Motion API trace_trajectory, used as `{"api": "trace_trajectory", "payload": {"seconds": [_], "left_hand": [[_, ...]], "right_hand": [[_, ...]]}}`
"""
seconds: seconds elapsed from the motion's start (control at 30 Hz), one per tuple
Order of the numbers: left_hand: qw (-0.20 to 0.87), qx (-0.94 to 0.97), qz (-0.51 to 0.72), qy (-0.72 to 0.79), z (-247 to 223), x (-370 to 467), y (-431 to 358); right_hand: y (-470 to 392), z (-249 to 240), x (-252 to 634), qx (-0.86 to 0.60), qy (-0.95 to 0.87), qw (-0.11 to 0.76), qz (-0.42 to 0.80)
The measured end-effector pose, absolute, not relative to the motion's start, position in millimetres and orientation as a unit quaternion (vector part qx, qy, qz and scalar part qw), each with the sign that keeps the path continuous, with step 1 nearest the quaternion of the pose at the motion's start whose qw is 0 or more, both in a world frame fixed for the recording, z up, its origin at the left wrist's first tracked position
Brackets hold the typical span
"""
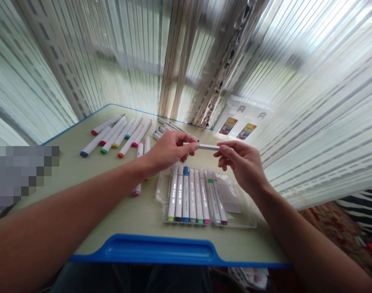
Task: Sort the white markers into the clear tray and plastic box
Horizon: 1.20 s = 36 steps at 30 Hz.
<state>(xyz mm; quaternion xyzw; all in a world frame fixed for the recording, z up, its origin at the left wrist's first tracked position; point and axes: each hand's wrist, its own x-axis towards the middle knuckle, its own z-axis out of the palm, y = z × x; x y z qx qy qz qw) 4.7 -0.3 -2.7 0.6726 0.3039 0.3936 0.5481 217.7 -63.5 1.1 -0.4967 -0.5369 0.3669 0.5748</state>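
Observation:
A white marker (pixel 208 147) is held level above the table between my two hands. My left hand (pixel 175 151) pinches its left end, and the fingers of my right hand (pixel 239 160) are closed on its right end. Just below them lies a clear plastic case (pixel 247 217), with several white markers (pixel 192 197) side by side in it, their ends green, black, blue, grey, pink and dark red. The right part of the case shows a white paper-like piece (pixel 230 195).
More markers with coloured ends (pixel 121 134) lie at the table's back left, others behind my left hand. A clear lid with two labels (pixel 237 122) stands at the back right by the string curtain (pixel 143 53). The table's front edge has a blue tray (pixel 161 249).

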Motion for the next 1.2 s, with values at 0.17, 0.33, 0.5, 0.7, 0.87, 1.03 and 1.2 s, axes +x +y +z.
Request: {"api": "trace_trajectory", "payload": {"seconds": [0.17, 0.33, 0.5, 0.7, 0.87, 1.03, 1.2], "left_hand": [[0.513, 0.718, 0.372, 0.288, -1.3, 6.8, -5.9], [0.473, 0.751, 0.373, 0.269, -0.8, 8.6, -10.8], [0.456, 0.767, 0.375, 0.252, -3.1, 9.2, -10.9], [0.491, 0.751, 0.371, 0.241, -7.0, 10.7, -8.9], [0.544, 0.698, 0.380, 0.267, -2.6, 14.8, -10.9], [0.598, 0.632, 0.392, 0.298, 2.4, 14.1, -10.0], [0.638, 0.581, 0.401, 0.309, 6.3, 11.7, -9.2]], "right_hand": [[-64.4, -2.5, 217.9, -0.495, -0.577, 0.545, 0.354], [-65.7, -2.2, 215.7, -0.507, -0.589, 0.524, 0.349], [-68.2, -0.3, 212.7, -0.525, -0.594, 0.500, 0.349], [-68.9, -0.4, 214.8, -0.524, -0.609, 0.499, 0.326], [-65.1, -2.4, 217.9, -0.507, -0.577, 0.541, 0.342], [-62.8, -0.7, 217.0, -0.501, -0.525, 0.565, 0.393], [-63.4, 1.6, 215.2, -0.487, -0.504, 0.577, 0.419]]}}
